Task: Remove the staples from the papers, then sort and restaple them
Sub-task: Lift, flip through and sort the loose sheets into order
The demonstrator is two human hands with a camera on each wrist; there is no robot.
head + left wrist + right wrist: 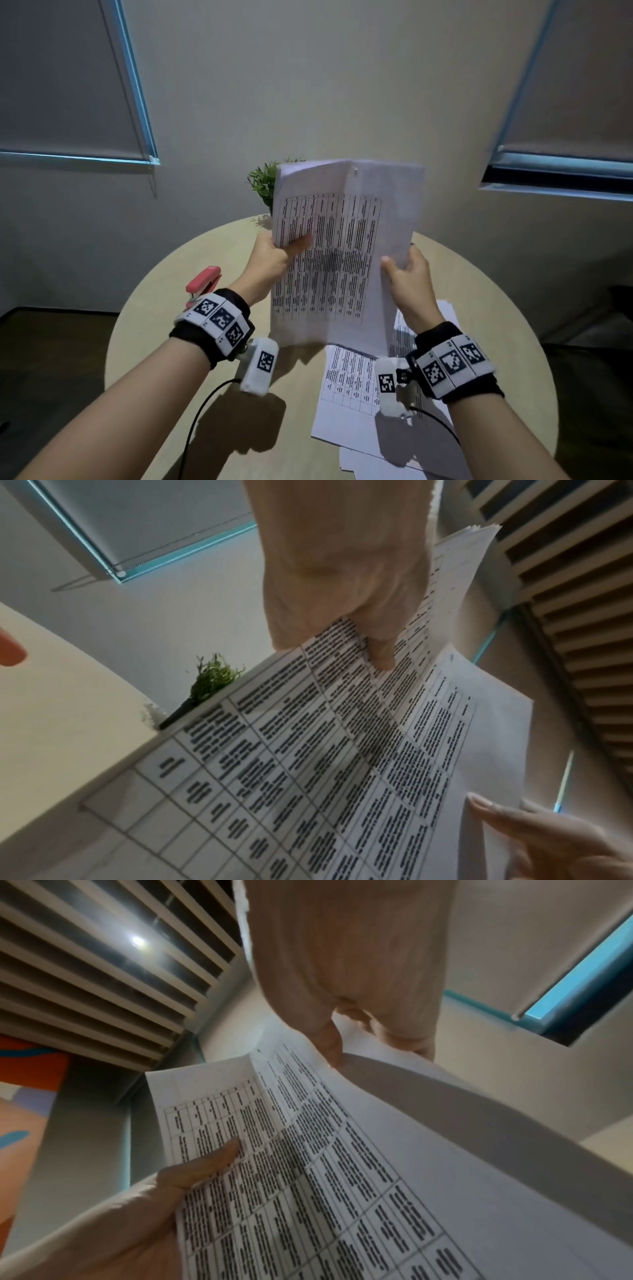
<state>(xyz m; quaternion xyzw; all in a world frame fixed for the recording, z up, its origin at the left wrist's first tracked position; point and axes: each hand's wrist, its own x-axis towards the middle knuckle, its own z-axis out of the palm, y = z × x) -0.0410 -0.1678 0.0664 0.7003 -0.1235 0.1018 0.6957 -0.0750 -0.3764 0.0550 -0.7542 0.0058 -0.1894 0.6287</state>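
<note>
I hold a stapled bundle of printed table sheets [329, 260] upright above the round table [164, 342]. My left hand [274, 253] grips its left edge, thumb on the front page. My right hand [407, 274] pinches the right edge of a page peeled away from the rest. A staple [355, 170] shows near the top where the pages meet. In the left wrist view the left thumb [380, 653] presses on the print [308, 750]. In the right wrist view the right fingers [329, 1042] pinch the sheet's edge [342, 1150]. A red stapler [203, 282] lies on the table behind my left wrist.
More loose printed sheets [352, 387] lie on the table under my right wrist. A small green potted plant [263, 183] stands at the table's far edge behind the bundle. Window blinds hang at left and right. Camera cables trail off both wrists.
</note>
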